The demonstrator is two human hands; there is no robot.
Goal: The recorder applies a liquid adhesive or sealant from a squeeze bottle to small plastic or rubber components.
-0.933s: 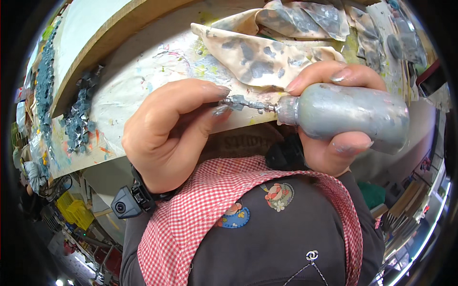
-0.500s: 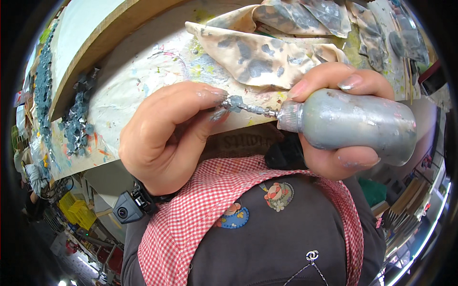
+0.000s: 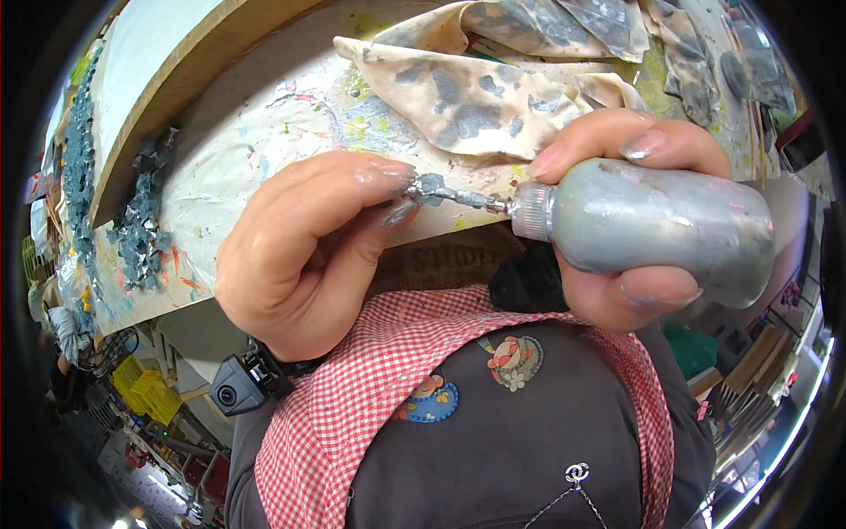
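Note:
In my right hand (image 3: 634, 145) lies a squeeze bottle (image 3: 661, 231), smeared with silver-grey paint, on its side with its ribbed cap toward the left. A narrow metal nozzle (image 3: 496, 204) sticks out of the cap. My left hand (image 3: 304, 242) is closed, with thumb and forefinger pinching a small lumpy grey-blue piece (image 3: 431, 189), partly silver. A thin, silvery, crusted length runs between this piece and the nozzle; where one ends and the other begins I cannot tell. Silver paint marks the fingertips of both hands.
Under my hands is a paint-stained table (image 3: 264, 163). A beige cloth (image 3: 480, 97) with grey blotches lies crumpled at the back. Grey-blue pieces (image 3: 141, 238) cluster beside a wooden-edged board (image 3: 159, 84) on the left. A clear plastic cup (image 3: 760, 75) stands far right.
Both hands keep their grips, and the bottle and small piece stay almost in place. The view has shifted very slightly.

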